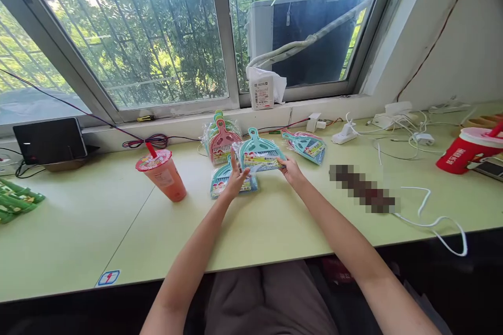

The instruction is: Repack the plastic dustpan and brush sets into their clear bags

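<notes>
Now, we're holding teal dustpan (260, 145) over worktop (271, 233), handle pointing away from us; right hand (291, 170) pinching lower right corner, left hand (236, 180) bordering left edge, its grip unclear to us.

There are at least four dustpan sets (257, 147) (223, 142) (308, 146) (220, 181), two hands (234, 182) (291, 170), two drink cups (167, 180) (458, 153) and one tablet (49, 141)

Plastic dustpan (256, 143), smooth tabletop (275, 225), cloth trousers (239, 303)

Lower dustpan (219, 187) partly behind left grip (236, 178)
</notes>
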A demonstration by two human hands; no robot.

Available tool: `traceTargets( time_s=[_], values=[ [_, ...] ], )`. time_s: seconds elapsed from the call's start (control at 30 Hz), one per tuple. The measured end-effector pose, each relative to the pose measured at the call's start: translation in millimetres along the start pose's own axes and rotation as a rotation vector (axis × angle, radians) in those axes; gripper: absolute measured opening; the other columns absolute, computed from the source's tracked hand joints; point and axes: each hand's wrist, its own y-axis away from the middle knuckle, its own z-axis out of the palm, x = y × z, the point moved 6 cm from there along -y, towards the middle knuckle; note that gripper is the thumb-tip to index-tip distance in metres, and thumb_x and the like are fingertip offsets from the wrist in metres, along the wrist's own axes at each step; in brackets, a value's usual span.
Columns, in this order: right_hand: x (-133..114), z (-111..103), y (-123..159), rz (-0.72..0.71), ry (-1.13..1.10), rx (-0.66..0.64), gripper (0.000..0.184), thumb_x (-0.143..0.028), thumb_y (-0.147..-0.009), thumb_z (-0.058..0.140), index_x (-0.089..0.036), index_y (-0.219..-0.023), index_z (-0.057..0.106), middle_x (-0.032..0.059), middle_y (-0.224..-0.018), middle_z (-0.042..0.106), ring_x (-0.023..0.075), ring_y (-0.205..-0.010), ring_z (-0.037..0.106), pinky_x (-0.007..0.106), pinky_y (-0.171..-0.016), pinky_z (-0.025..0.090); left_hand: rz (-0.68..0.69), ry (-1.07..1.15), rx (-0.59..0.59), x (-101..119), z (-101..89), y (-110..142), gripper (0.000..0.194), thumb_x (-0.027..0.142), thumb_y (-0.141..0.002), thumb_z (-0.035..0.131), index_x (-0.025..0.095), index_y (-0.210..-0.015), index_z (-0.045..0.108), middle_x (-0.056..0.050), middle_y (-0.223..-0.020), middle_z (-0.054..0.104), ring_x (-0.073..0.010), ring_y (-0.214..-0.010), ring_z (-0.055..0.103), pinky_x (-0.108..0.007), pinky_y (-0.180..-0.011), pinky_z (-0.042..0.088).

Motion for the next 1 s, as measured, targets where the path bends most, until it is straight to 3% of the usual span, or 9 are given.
traceTargets(
  time_s=[0.1,0.2,0.3,0.5,0.67,0.73,0.8,0.9,1.0],
  values=[
    [-0.9,-2.9,1.3,-0.021,-0.042,0.057,0.017,-0.016,-0.062,0.068,-0.023,-0.078,0.065,0.0016,-0.073,0.069,0.0157,-0.070,0.064,0.028,-0.064,0.057,0.130,-0.399,-0.064,5.4,6.4,2.1,0.072,0.053,-0.074,0.071,0.031,-0.138,0.045,-0.011,-0.126,0.052,-0.0285,-0.114,0.053,-0.040,-0.091,0.048],
    [-3.3,0.8,6.8,-0.057,-0.040,0.053,0.017,-0.017,-0.062,0.067,-0.022,-0.078,0.064,0.0019,-0.078,0.069,0.0155,-0.073,0.065,0.029,-0.068,0.057,0.218,-0.684,0.070,11.2,0.4,3.4,0.052,0.041,-0.073,0.075,0.028,-0.121,0.061,-0.010,-0.116,0.052,-0.0290,-0.110,0.053,-0.045,-0.095,0.044],
    [-3.0,7.4,13.4,-0.081,-0.034,0.037,0.017,-0.021,-0.063,0.068,-0.022,-0.079,0.064,0.0026,-0.083,0.069,0.0159,-0.076,0.065,0.030,-0.069,0.057,0.271,-0.701,0.273,19.9,-11.9,5.6,0.019,0.035,-0.085,0.063,0.026,-0.100,0.070,-0.009,-0.113,0.052,-0.0257,-0.108,0.053,-0.042,-0.095,0.043],
    [0.5,22.5,20.5,-0.109,-0.011,-0.062,0.030,-0.031,-0.060,0.075,-0.022,-0.086,0.062,0.0031,-0.089,0.068,0.0171,-0.079,0.064,0.030,-0.069,0.055,0.211,-0.512,0.519,18.5,-25.0,10.4,0.023,0.040,-0.087,0.060,0.021,-0.079,0.070,-0.009,-0.115,0.056,-0.0235,-0.102,0.059,-0.037,-0.086,0.048],
    [-3.5,27.9,25.6,-0.152,0.035,-0.064,0.045,-0.034,-0.061,0.077,-0.025,-0.102,0.061,0.0008,-0.095,0.068,0.0157,-0.084,0.063,0.027,-0.071,0.053,0.163,-0.217,0.635,7.6,-30.0,11.8,0.025,0.042,-0.084,0.062,0.019,-0.086,0.071,-0.011,-0.117,0.059,-0.0211,-0.096,0.063,-0.029,-0.070,0.051],
    [-4.9,31.2,28.5,-0.161,0.069,-0.098,0.046,-0.036,-0.063,0.076,-0.025,-0.105,0.061,0.0017,-0.096,0.069,0.0167,-0.086,0.063,0.028,-0.072,0.052,0.144,-0.139,0.642,4.9,-31.7,12.8,0.024,0.039,-0.083,0.063,0.022,-0.099,0.068,-0.010,-0.115,0.060,-0.0211,-0.100,0.062,-0.028,-0.071,0.052],
    [-4.8,33.9,30.9,-0.157,0.123,-0.140,0.042,-0.040,-0.064,0.075,-0.022,-0.100,0.063,0.0038,-0.096,0.069,0.0184,-0.086,0.064,0.030,-0.073,0.052,0.082,-0.085,0.636,0.7,-33.0,13.7,0.040,0.035,-0.084,0.062,0.028,-0.123,0.056,-0.009,-0.119,0.059,-0.0203,-0.104,0.062,-0.028,-0.074,0.053],
    [-2.6,34.9,31.8,-0.136,0.200,-0.181,0.041,-0.043,-0.067,0.073,-0.021,-0.100,0.065,0.0049,-0.096,0.071,0.0205,-0.086,0.065,0.033,-0.074,0.052,0.038,-0.062,0.603,-3.1,-33.3,12.5,0.068,0.035,-0.085,0.061,0.038,-0.144,0.027,-0.007,-0.145,0.043,-0.0205,-0.123,0.052,-0.032,-0.090,0.051],
    [-2.7,35.1,31.3,-0.153,0.223,-0.206,0.048,-0.044,-0.068,0.072,-0.024,-0.111,0.062,0.0032,-0.098,0.071,0.0207,-0.087,0.066,0.033,-0.074,0.053,0.056,-0.102,0.520,-3.8,-33.3,5.8,0.086,0.044,-0.077,0.071,0.034,-0.147,0.021,-0.007,-0.157,0.025,-0.0238,-0.143,0.031,-0.037,-0.112,0.034]
  ],
)
